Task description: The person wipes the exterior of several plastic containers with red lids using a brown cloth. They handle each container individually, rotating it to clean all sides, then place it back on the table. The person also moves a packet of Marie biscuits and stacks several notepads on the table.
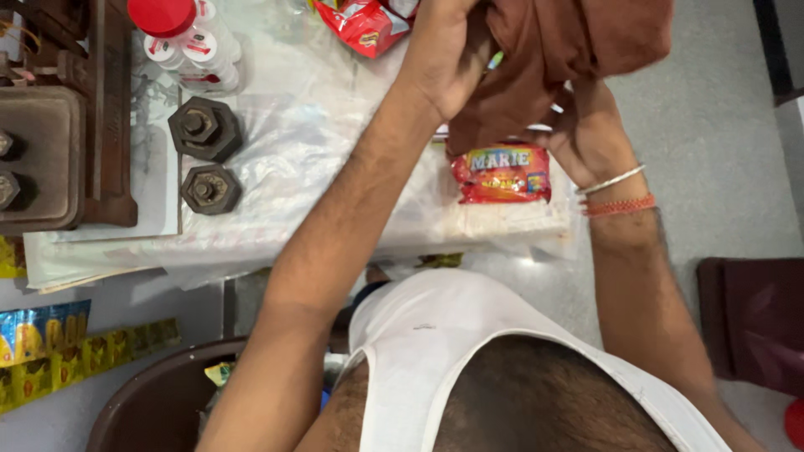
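Observation:
Both my hands are raised over a counter and gripping a brown cloth (578, 42) bunched at the top of the view. My left hand (440, 59) clutches its left side, fingers closed into the folds. From underneath, my right hand (586, 134) grips the cloth's lower right part; that wrist wears a silver bangle and a red thread. Just below the cloth lies a red biscuit packet (501, 174) on a stack of white paper (511, 219).
Two hexagonal iron weights (204, 127) sit left of my arm on a plastic-covered counter (293, 142), beside a brown weighing scale (50, 125). A red-capped jar (186, 42) and a red snack packet (364, 25) lie farther back. Sachet strips (50, 347) and a dark tub (159, 402) are near me.

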